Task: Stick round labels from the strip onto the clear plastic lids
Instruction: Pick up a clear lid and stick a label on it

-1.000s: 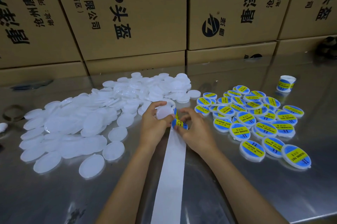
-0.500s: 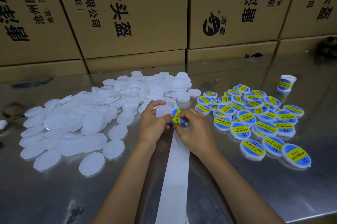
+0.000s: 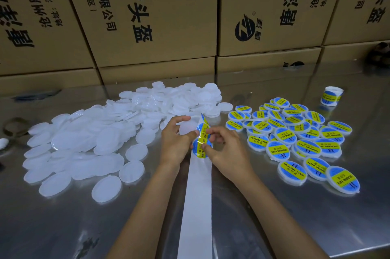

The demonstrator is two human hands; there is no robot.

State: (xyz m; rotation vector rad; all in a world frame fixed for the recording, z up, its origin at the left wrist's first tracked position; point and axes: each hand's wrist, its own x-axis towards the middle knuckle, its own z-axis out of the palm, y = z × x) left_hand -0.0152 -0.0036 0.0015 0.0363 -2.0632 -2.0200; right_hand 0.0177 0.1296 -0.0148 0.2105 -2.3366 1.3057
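Note:
A white backing strip runs from the near table edge up to my hands. Blue-and-yellow round labels sit on its far end. My left hand holds a bare clear lid between thumb and fingers. My right hand pinches a round label that curls up off the strip beside the lid. A second label lies on the strip just below it.
A heap of bare clear lids covers the table's left half. Several labelled lids lie at the right. A label roll stands at the far right. Cardboard boxes wall off the back of the steel table.
My right hand has lifted the label further off the strip, so it now curls up beside the lid. More of the label below shows. Both hands stay in the same place.

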